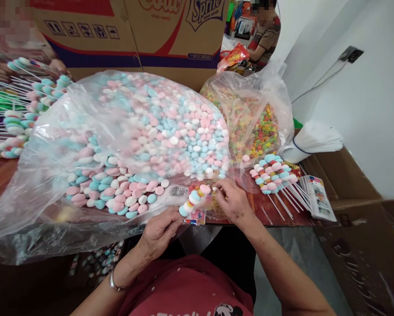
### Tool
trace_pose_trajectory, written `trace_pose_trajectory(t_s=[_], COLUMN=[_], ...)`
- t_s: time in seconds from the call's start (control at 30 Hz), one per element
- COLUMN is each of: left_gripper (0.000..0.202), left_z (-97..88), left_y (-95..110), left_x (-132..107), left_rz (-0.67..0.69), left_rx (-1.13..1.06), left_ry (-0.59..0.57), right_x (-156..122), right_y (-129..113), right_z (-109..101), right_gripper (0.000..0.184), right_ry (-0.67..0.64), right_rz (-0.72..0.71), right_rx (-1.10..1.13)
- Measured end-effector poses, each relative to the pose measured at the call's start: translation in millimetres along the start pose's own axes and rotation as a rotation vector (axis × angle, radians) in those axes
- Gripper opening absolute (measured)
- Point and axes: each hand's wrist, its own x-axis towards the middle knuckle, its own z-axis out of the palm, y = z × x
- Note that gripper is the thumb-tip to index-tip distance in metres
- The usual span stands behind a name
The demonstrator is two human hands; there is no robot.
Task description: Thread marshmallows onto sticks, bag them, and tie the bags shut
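Note:
My left hand (160, 230) is closed around the lower end of a candy stick (194, 200), threaded with pink, white and blue candy discs and small yellow-orange pieces between them. The stick tilts up to the right. Close to its upper end is my right hand (233, 202), its fingers bent together; a small pale bit shows at the fingertips, too small to name. Loose pastel candy discs (117, 186) spill from the mouth of a big clear plastic bag (144, 118) in front of my hands. Finished-looking candy sticks (273, 173) lie in a pile to the right.
A clear bag of small coloured candy rings (262, 131) stands behind right. Beyond are a white container of sticks (310, 140), a stack of printed cards (318, 197) and a cardboard box (355, 237). A large carton (134, 39) stands behind. Another person's hands hold candy sticks (45, 94) at left.

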Motion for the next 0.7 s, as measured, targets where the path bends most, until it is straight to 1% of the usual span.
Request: trace_pose_trajectory(t_s=[0.03, 0.1, 0.17, 0.3, 0.37, 0.43, 0.57, 0.7], left_gripper=[0.017, 0.016, 0.017, 0.018, 0.017, 0.016, 0.017, 0.018], left_z=[-0.4, -1.0, -1.4, -1.5, -1.3, -0.9, 0.5, 3.5], left_y=[-1.5, -4.8, -7.1, -6.3, -4.8, -3.7, -2.0, -0.2], left_x=[-1.2, -3.5, -5.2, -5.4, -5.2, -5.4, -6.6, -8.1], left_rz=[0.008, 0.019, 0.023, 0.016, 0.016, 0.008, -0.052, -0.085], left_rx=[0.011, 0.031, 0.048, 0.071, 0.069, 0.059, 0.001, -0.068], left_ry=[-0.006, -0.024, -0.053, -0.100, -0.096, -0.079, -0.074, -0.063], right_x=[1.0, 3.3, 5.5, 7.7, 7.5, 6.7, 4.6, 2.2], right_y=[-1.7, -6.5, -11.8, -17.8, -17.5, -15.8, -11.5, -8.5], right_z=[-6.2, -17.5, -24.2, -23.3, -20.5, -18.7, -16.1, -9.1], right_gripper=[0.012, 0.009, 0.010, 0.012, 0.013, 0.013, 0.013, 0.012], right_ry=[0.055, 0.114, 0.116, 0.058, 0.034, 0.021, 0.002, 0.038], right_rz=[0.034, 0.085, 0.067, -0.115, -0.174, -0.186, -0.151, -0.133], right_rx=[0.140, 0.354, 0.452, 0.443, 0.440, 0.454, 0.525, 0.583])
